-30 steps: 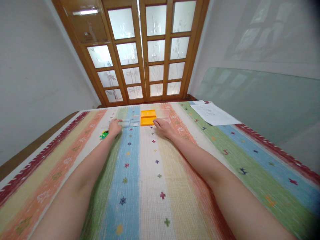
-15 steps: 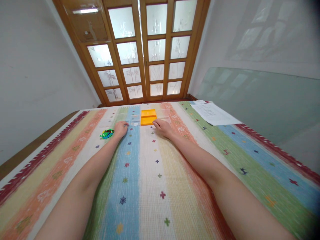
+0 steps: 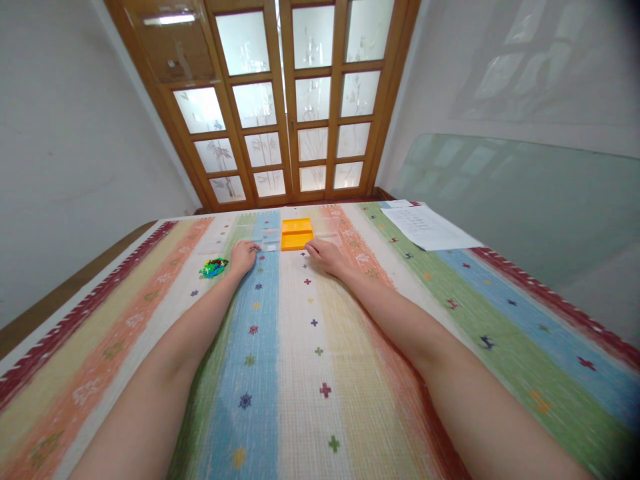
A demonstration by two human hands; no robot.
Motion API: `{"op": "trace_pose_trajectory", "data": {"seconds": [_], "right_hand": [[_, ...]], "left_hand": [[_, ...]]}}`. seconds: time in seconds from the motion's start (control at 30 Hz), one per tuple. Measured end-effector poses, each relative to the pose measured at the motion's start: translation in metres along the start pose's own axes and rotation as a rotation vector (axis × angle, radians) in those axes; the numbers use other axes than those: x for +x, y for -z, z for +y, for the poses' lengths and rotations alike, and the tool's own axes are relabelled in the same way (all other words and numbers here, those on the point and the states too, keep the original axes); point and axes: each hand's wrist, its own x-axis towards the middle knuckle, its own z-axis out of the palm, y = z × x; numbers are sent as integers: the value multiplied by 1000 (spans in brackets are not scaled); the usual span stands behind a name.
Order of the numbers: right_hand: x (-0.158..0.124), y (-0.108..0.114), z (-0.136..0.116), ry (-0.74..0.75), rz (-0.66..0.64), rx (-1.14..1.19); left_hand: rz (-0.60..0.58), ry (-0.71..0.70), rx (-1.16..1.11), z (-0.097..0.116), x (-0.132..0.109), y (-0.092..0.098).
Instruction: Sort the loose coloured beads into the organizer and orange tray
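Note:
My left hand [image 3: 243, 257] rests on the cloth with its fingers curled in, the fingertips by the near left corner of a clear plastic tray [image 3: 271, 240]. Whether anything small is between them cannot be made out. Just left of this hand lies a small heap of green, blue, yellow and dark little pieces [image 3: 214, 268]. My right hand [image 3: 325, 256] is closed, thumb and finger pinched at the near right corner of a shallow yellow tray [image 3: 297, 241] with two compartments. What the pinch holds, if anything, is hidden.
Further clear trays [image 3: 327, 229] flank the yellow one, hard to see against the striped tablecloth [image 3: 300, 373]. A printed sheet of paper [image 3: 429, 227] lies at the back right. Beyond the table stand wooden doors with glass panes [image 3: 313, 100].
My left hand has shifted very slightly to the right, toward the clear tray. My right hand, the trays and the heap look the same.

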Motion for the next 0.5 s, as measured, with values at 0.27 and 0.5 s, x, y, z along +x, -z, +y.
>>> {"op": "trace_pose_trajectory", "data": {"seconds": [0.27,0.5], "right_hand": [[-1,0,0,-6,-1,4],[-1,-2,2,-11,-1,-2]], "left_hand": [[29,20,-37,0,-2,0],[210,242,89,-27,3,35]]}}
